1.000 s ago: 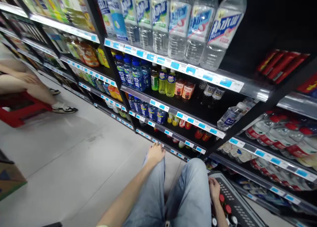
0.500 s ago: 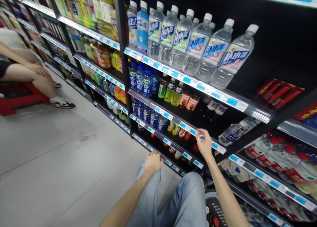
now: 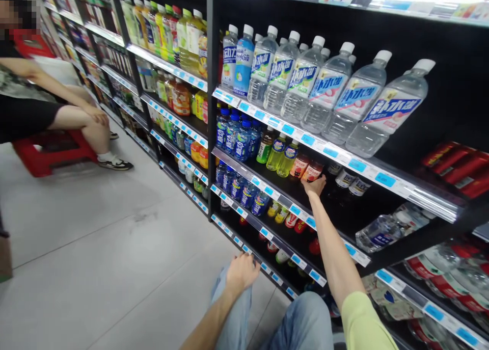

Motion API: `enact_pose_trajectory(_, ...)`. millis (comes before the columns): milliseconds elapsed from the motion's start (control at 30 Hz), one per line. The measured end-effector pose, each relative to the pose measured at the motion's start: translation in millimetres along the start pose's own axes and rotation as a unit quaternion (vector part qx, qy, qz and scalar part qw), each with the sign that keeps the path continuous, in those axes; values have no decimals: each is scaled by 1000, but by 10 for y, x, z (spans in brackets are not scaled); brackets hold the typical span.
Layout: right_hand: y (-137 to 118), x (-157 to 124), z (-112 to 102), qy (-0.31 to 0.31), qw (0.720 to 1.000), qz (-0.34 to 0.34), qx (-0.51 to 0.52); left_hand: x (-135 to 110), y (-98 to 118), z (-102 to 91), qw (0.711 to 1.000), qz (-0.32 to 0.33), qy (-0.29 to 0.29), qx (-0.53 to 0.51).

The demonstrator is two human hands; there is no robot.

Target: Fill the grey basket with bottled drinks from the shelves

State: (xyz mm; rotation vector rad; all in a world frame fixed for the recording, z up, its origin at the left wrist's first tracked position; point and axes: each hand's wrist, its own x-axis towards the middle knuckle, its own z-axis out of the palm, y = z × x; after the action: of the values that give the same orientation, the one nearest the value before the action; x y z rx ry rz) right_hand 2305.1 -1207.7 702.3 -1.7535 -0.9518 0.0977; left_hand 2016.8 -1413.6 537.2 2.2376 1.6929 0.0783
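Observation:
My right hand (image 3: 315, 186) reaches into the second shelf of the drinks rack, thumb and fingers around the lower part of a pink-labelled drink bottle (image 3: 313, 171). A similar pink-labelled bottle (image 3: 299, 165) stands directly left of it. Farther left are yellow-green drink bottles (image 3: 287, 159) and blue-capped bottles (image 3: 243, 141). To the right of the hand, dark bottles with white labels (image 3: 346, 178) stand deeper in the shelf. My left hand (image 3: 243, 274) lies over my jeans-covered knee, its fingers draped over it and holding nothing.
Large clear bottles (image 3: 324, 95) line the shelf above my right hand. A clear bottle (image 3: 382, 232) leans at the right end of the second shelf. On the left, another person (image 3: 80, 120) sits on a red stool (image 3: 57, 154) above the grey floor (image 3: 126, 258).
My right hand has moved from the shelf's front edge inward to the pink-labelled bottle. The view has shifted left, showing more of the seated person. My left hand stays on the knee.

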Motion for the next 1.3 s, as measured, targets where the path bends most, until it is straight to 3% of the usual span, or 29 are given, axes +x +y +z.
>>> enact_pose_trajectory(167,-5,-82,132,16,999,10,-35,3,-117,-11,1000,-21,-5,-13)
enact_pose_trajectory(333,73,-111,124,-44,995,60,-72,1,-184,-62,999,-32,-18,-15)
enact_pose_trajectory(533,129,-59,4,-40,994,75,-69,7,-138,-81,999,-33,-19,-8)
enact_pose_trajectory(733,163,-256,-254,-15,999,16,25,12,-63,-76,999,-27,-7,-16)
enact_pose_trajectory(867,164,-678,-605,-26,983,-17,181,11,-31,-85,999,-26,-10,-27)
enact_pose_trajectory(1033,328,-1517,-1127,-87,954,-29,286,33,-33,-67,999,-26,-19,-39)
enact_pose_trajectory(1167,821,-2318,-1332,-139,937,-8,320,49,-31,-49,999,-22,-18,-46)
enact_pose_trajectory(1300,1472,-3081,-1337,-196,939,43,280,35,5,-69,999,-21,-26,-30)
